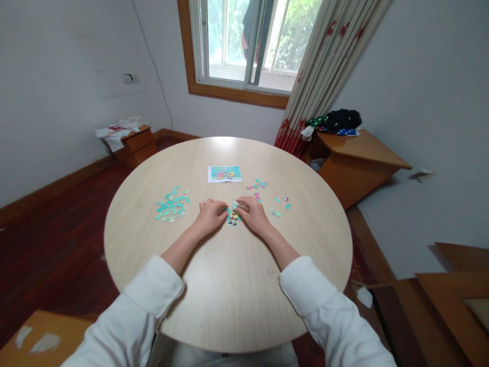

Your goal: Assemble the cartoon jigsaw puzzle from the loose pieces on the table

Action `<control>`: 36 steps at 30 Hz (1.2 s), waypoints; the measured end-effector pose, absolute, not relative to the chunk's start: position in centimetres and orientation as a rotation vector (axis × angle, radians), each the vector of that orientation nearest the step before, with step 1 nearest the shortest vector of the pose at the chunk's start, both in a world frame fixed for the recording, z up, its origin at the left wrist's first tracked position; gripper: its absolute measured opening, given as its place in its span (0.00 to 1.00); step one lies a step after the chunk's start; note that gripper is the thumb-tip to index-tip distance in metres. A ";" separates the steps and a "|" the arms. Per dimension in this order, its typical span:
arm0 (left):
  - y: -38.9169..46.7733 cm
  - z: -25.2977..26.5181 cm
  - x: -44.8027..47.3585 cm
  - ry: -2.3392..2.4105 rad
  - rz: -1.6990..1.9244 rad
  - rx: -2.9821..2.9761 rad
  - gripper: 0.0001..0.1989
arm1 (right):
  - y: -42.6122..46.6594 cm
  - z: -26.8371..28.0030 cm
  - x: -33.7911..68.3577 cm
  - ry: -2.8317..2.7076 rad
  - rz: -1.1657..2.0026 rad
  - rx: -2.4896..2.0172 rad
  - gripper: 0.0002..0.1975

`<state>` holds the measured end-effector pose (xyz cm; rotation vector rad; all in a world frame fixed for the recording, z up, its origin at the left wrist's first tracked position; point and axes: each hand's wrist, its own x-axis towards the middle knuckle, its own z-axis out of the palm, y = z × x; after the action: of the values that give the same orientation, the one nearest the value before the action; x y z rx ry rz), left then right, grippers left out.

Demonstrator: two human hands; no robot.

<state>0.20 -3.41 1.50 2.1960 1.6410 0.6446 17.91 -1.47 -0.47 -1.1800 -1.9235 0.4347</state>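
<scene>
Between my hands lies a small joined patch of jigsaw puzzle point(233, 218), showing a yellow cartoon figure on light blue. My left hand point(212, 214) is at its left edge, fingers curled and thumb and fingertips closed together. On the other side, my right hand point(252, 210) reaches over the patch's upper right with its fingers pinched at the edge. Any single piece under the fingertips is too small to make out. Beyond the hands a printed picture card point(225, 174) lies flat, with pink and yellow cartoon figures.
A heap of teal puzzle pieces point(171, 205) lies left of my hands. Pink and teal pieces point(259, 184) are scattered to the right, with a few more pieces point(275, 213) farther out. The round wooden table point(229, 285) fills the middle. A cabinet point(359, 158) stands behind right.
</scene>
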 end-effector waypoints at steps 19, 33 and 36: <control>-3.4 1.9 0.2 1.620 0.600 2.211 0.10 | -1.6 -0.3 17.4 -2.040 0.441 -1.342 0.09; -3.2 1.4 0.0 1.530 0.649 2.225 0.09 | -1.8 -0.4 17.1 -2.070 0.443 -1.405 0.09; -3.2 1.3 -0.1 1.497 0.647 2.238 0.09 | -1.8 -0.5 17.1 -2.080 0.442 -1.403 0.09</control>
<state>-0.09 -3.18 1.30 2.2378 1.4967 0.6467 17.05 -1.77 -0.49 -1.4034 -2.0799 0.4421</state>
